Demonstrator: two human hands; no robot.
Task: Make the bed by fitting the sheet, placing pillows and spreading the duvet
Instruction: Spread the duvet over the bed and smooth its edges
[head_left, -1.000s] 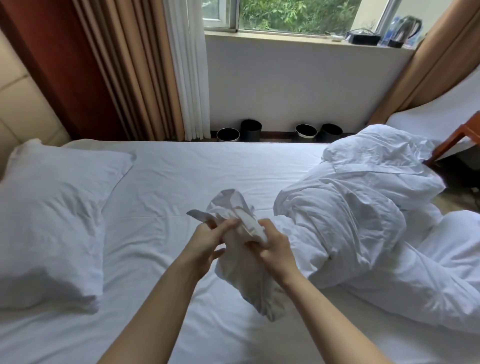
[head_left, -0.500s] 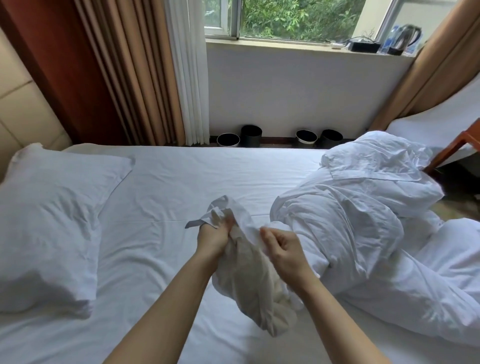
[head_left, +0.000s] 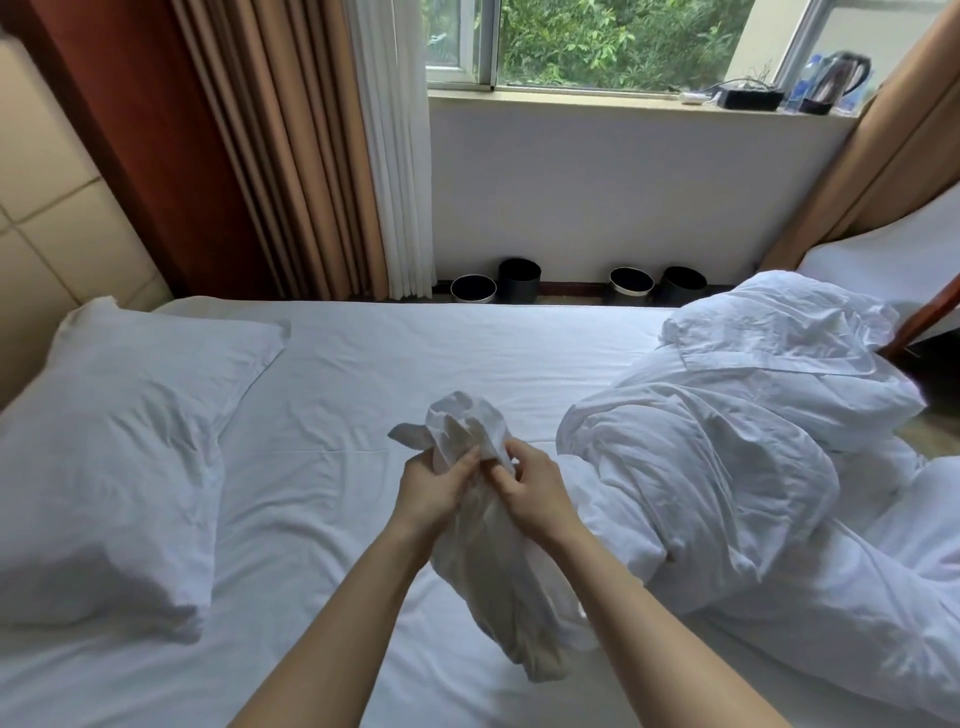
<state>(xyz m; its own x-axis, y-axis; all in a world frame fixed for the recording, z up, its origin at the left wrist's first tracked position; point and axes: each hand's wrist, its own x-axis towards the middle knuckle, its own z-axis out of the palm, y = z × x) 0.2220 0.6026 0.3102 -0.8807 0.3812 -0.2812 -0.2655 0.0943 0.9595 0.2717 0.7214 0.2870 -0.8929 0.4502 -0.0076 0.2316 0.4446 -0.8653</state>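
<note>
Duvet corner (head_left: 462, 421) is gripped in my left hand (head_left: 431, 491) and right hand (head_left: 540, 493); I judge the duvet heap (head_left: 727, 452) at three o'clock needs spreading next.

White fitted sheet (head_left: 395, 364), white pillow (head_left: 104, 457), white crumpled duvet (head_left: 727, 441), off-white bunched cloth (head_left: 488, 561), tan curtains (head_left: 280, 145), white sheer curtain (head_left: 395, 145), black pots (head_left: 519, 280), green foliage (head_left: 613, 41)

Head cam, looks fwd and down across bed (head_left: 415, 364), close on hands
</note>
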